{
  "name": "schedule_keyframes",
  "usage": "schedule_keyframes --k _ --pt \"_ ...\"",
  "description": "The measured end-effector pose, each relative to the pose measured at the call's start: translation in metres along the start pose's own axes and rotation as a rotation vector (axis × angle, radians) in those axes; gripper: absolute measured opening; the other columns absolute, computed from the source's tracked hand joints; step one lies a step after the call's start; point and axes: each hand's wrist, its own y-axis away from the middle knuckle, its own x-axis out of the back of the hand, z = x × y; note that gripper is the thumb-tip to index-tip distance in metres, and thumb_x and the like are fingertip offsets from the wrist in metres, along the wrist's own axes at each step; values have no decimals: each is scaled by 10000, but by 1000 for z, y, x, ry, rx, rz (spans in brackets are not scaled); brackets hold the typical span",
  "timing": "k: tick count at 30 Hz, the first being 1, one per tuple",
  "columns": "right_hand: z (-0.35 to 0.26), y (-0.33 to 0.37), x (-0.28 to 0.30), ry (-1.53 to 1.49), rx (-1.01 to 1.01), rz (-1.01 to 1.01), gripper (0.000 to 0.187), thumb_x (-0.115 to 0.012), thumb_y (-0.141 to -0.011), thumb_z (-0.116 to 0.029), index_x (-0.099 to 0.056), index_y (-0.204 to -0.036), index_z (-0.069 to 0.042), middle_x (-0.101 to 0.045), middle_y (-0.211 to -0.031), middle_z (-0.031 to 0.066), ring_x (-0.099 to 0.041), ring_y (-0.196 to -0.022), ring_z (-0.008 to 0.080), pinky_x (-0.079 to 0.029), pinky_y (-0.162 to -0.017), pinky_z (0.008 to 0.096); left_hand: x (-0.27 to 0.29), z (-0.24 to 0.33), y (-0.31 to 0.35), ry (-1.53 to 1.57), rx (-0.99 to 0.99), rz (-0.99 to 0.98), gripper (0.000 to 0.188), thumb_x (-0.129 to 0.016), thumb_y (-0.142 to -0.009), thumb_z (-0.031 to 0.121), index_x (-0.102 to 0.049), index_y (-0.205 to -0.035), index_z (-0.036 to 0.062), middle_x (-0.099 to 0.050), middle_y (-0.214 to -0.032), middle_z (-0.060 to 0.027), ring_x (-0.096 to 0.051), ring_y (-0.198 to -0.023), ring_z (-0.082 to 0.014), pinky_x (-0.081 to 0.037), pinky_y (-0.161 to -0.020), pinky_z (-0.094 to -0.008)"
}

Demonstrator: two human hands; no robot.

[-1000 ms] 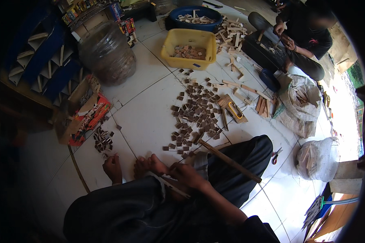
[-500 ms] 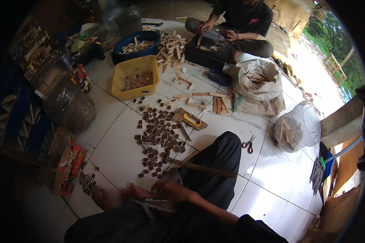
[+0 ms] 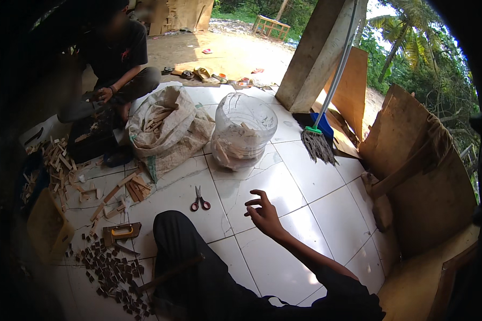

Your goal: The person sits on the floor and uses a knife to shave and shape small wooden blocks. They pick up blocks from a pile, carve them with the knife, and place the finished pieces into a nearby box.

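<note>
My right hand (image 3: pixel 265 215) is raised over the white tiles, well out to the right of my bent knee. Its fingers are loosely curled and apart, with nothing visible between them. Nearest to it on the floor lie scissors (image 3: pixel 199 201) with dark red handles, blades pointing away. A wooden-handled hammer (image 3: pixel 171 273) rests by my leg, its dark head near many small dark square pieces (image 3: pixel 110 270). Beyond those pieces lies a hand tool with a yellow handle (image 3: pixel 124 234). My left hand is out of view.
A white woven sack (image 3: pixel 190 136) of wood strips stands beside a cut clear plastic jug (image 3: pixel 245 131). A yellow tub (image 3: pixel 51 230) is at the left. Another person (image 3: pixel 115 69) sits at the far left. A mop (image 3: pixel 318 142) leans by the post (image 3: pixel 317 59); wooden boards (image 3: pixel 423 176) line the right.
My view has swung to the right. My right hand has gone from low by my lap, near a bare foot, out to the right over the tiles. My left hand has left the view.
</note>
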Motion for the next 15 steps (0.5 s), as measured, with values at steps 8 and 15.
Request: schedule_keyframes --k 8,15 --pt "188 136 9 903 -178 312 690 -570 -1001 -417 -390 -1595 -114 -339 -1689 174 -304 -1571 356 -220 -1240 586 56 233 -100 -169 -136 -576 368 -635 -1034 272 -720 -1229 -27 -763 -1086 -192 -715 -962 -255 -548 -875 -381" --pt "196 137 12 883 -132 346 651 -596 -973 -394 -471 -1553 -125 -379 -1671 149 -339 -1557 317 -233 -1229 571 56 340 -112 -401 -689 -896 365 -708 -966 225 -713 -1244 -12 -749 -1097 -217 -721 -996 -348 -557 -902 -433"
